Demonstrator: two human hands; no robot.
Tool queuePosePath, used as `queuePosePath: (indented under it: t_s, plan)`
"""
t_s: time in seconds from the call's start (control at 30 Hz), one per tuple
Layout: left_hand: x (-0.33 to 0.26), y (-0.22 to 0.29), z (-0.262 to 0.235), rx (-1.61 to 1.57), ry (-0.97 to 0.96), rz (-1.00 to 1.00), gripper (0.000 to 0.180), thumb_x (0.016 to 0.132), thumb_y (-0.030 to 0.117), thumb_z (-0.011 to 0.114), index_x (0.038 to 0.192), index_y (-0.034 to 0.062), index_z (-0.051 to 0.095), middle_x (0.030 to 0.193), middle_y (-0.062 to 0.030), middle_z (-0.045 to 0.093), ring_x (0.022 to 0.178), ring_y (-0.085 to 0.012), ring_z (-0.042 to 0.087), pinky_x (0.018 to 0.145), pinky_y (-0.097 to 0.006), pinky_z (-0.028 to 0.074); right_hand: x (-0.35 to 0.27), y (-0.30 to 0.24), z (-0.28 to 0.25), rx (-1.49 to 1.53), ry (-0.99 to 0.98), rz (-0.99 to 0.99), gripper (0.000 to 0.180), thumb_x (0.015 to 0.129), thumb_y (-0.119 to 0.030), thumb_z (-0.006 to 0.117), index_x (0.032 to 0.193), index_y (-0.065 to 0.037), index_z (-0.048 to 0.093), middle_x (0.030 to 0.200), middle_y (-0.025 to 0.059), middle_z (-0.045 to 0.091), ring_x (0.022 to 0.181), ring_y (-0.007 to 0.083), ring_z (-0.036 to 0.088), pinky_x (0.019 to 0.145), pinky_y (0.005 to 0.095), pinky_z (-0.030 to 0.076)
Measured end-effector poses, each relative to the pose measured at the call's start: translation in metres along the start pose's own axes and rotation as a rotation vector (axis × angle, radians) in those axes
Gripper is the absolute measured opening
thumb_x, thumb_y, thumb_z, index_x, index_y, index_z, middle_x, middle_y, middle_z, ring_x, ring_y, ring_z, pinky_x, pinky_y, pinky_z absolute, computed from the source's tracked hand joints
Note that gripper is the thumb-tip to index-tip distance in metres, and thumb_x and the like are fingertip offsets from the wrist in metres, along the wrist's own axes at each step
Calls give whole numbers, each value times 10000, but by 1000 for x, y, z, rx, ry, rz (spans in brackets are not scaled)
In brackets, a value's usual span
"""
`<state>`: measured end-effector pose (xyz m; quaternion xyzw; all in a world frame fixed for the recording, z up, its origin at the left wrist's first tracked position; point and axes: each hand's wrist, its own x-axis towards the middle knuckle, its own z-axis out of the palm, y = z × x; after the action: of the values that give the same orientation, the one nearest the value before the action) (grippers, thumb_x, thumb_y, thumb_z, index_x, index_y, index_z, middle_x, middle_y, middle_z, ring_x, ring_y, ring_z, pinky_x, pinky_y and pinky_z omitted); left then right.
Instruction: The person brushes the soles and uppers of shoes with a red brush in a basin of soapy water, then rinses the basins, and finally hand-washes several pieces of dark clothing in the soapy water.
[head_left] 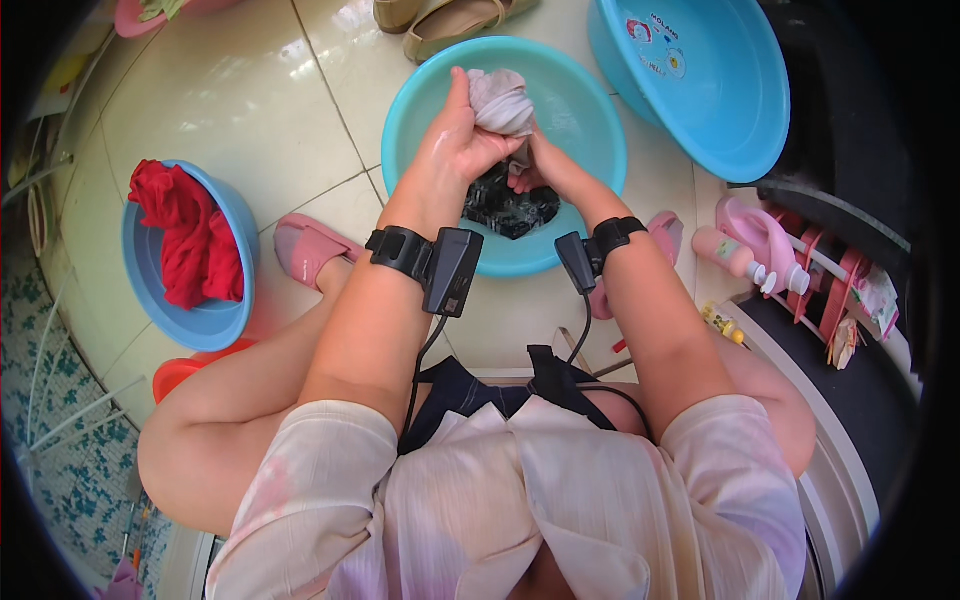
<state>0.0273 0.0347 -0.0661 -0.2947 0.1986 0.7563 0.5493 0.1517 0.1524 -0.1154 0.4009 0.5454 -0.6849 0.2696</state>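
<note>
Red cloth (188, 235) lies heaped in a round light-blue plastic basin (205, 330), well to the left of the fingers of both hands. Nearer them, yet still short of the left wrist, I can see a pink open-backed slipper (312, 250) on a foot. Then comes the left hand (462, 138), holding a pale grey, wet-looking bunched cloth (500, 103); one digit stands straight up along the cloth's left side, and some of the others are hidden from me. That cloth sits between the two hands, over a wide round turquoise plastic basin (408, 115). Just below the fingers, a dark, wet, crumpled cloth (508, 208) lies in the basin. The right hand (545, 165) comes in from the other side, its fingers bent around the pale cloth's narrow lower end, though I can't make out every fingertip. Beyond it, up and to the right of those fingers, stands a deep bright-blue plastic tub (720, 90), and farther right and lower lies a pale pink bottle with a white cap (728, 250).
</note>
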Motion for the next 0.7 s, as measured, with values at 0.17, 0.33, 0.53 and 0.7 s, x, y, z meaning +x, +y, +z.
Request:
queuePosePath:
  t_s: [0.17, 0.33, 0.53, 0.7]
  plan:
    - [-2, -4, 12, 40, -25, -31, 622, 929, 584, 414, 1286, 77, 464, 1283, -120, 507, 1178, -308, 494, 1010, -524, 392, 0, -8, -16, -313, 33, 77, 683, 941, -657, 214, 1144, -92, 542, 916, 93, 677, 809, 187, 646, 681, 396, 508]
    - [-5, -17, 10, 34, -56, -88, 616, 929, 571, 431, 1293, 75, 463, 1297, -126, 505, 1187, -308, 498, 1035, -504, 381, -14, -26, -10, 853, -37, -154, 526, 955, -526, 342, 1236, -114, 510, 1190, 117, 594, 997, 244, 612, 787, 463, 495]
    - [22, -7, -30, 168, 152, 161, 505, 975, 467, 440, 1315, 94, 444, 1328, -109, 492, 1261, -266, 439, 1101, -505, 268, 17, -23, -14, 399, 477, -359, 536, 851, -291, 632, 1319, -86, 470, 1260, 165, 552, 1156, 284, 539, 945, 457, 435]
    - [26, 2, -57, 260, 340, 195, 396, 1006, 341, 398, 1324, 106, 432, 1348, -87, 482, 1284, -255, 407, 1078, -503, 243, 29, -11, 4, -489, 657, -645, 581, 789, -304, 686, 1293, -88, 492, 1199, 195, 562, 1146, 327, 533, 948, 407, 444]
